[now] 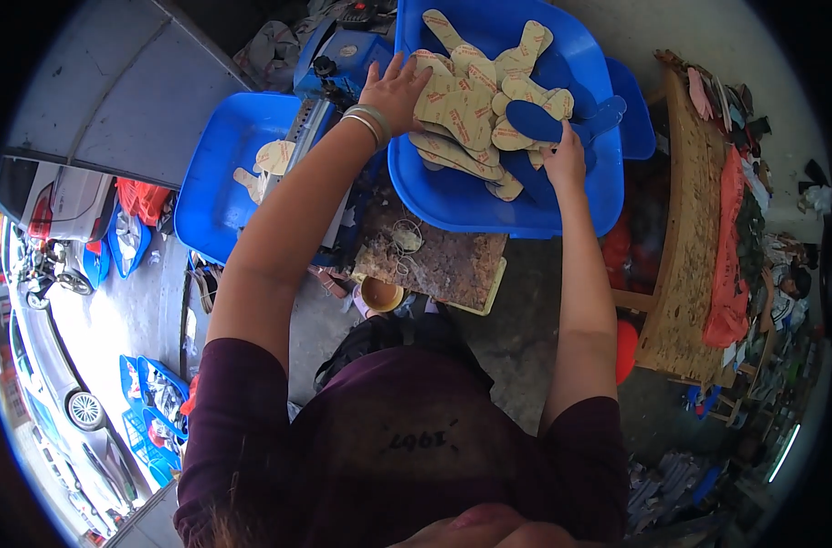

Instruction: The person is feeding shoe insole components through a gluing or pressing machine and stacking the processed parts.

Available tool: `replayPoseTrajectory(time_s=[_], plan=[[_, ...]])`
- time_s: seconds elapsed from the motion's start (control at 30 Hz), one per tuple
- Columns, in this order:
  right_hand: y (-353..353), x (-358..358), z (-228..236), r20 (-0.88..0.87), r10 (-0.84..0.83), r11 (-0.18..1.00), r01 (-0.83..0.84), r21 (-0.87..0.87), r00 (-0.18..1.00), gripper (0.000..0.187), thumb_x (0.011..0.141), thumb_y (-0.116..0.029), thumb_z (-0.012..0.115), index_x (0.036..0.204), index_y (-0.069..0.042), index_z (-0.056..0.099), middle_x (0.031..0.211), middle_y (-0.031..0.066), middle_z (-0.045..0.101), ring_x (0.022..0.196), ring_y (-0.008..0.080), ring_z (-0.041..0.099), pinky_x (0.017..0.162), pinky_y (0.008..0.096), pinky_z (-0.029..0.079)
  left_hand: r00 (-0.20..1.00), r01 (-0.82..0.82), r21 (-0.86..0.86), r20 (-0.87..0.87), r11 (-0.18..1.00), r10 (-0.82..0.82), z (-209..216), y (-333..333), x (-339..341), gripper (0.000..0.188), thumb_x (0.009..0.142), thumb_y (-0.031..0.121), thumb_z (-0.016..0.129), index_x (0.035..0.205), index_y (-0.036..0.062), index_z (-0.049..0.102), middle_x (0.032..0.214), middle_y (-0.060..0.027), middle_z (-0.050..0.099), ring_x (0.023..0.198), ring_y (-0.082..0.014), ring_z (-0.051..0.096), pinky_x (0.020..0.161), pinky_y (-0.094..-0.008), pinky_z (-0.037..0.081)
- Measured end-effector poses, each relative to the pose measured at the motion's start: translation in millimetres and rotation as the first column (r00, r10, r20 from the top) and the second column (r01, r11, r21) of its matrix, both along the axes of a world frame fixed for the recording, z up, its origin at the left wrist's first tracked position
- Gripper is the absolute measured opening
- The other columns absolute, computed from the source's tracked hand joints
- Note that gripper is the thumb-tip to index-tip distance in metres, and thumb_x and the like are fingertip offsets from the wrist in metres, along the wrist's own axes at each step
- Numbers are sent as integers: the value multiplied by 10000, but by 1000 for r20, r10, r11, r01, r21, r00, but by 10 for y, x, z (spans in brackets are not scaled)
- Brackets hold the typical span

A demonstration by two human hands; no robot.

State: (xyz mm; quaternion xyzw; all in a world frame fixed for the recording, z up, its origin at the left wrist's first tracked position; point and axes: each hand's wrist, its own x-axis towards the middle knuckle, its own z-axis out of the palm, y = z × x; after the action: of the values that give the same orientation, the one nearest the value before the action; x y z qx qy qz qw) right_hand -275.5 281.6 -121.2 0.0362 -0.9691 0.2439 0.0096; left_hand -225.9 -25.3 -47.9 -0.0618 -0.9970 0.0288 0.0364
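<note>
My right hand (566,163) pinches a dark blue shoe insole (533,121) between thumb and fingers, above a large blue plastic tub (535,217). Inside the tub lies a heap of insoles with cream, red-printed backing (464,111). Beside that heap, a blue insole-shaped piece (606,116) lies near the tub's right wall. My left hand (396,96) is open, its fingers spread at the heap's left side; whether its fingertips touch the insoles I cannot tell.
Left of the tub stands a blue machine (347,57) with a metal roller bed (299,137). A second blue tub (217,183) holds a few cream pieces. Below is a worn board (452,274) with a small yellow bowl (381,294). A wooden bench (685,228) stands at right.
</note>
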Motion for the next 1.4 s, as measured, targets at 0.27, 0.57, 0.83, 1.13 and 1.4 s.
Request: replayPoseTrajectory(time_s=[0.27,0.57,0.83,1.13,1.4], plan=[[-734,-430,-89,177,24,952,-76,295,984,799,807,-469,606,1414,-150,196,1452,219,162,1289,471,238,954,558,399,993,108,-97,-30,989,-111,-138,-45,-76,734,695,233,735,1340,139,396,1186,-122,499,1118,-273,486,966,-418,406],[-191,-116,635,-423,48,996,-14,84,905,316,869,-153,483,1172,-106,557,903,165,655,810,336,637,688,419,509,977,-59,290,-177,955,114,400,-320,511,567,732,232,682,1234,55,489,1009,-140,554,930,-272,572,825,-373,476],[800,1305,478,36,-358,341,166,-925,933,250,916,-51,500,1155,19,519,1056,118,611,920,189,617,743,288,530,885,-266,961,213,74,414,220,-683,1872,432,833,273,607,1173,19,529,745,38,463,648,-56,421,583,-215,353],[-152,835,599,-330,-260,475,-177,-862,908,254,923,-31,473,1158,65,488,1069,141,593,924,165,603,763,288,541,824,-148,970,229,-194,518,67,-463,2678,354,907,271,519,1202,75,510,755,49,485,636,-35,439,541,-173,325],[-659,2277,224,257,413,-113,329,-938,874,273,898,-96,550,1152,-11,491,995,99,619,823,171,641,703,290,556,739,-58,965,215,-257,639,92,-507,3303,365,897,212,550,1219,54,483,850,42,517,731,-38,464,624,-180,371]])
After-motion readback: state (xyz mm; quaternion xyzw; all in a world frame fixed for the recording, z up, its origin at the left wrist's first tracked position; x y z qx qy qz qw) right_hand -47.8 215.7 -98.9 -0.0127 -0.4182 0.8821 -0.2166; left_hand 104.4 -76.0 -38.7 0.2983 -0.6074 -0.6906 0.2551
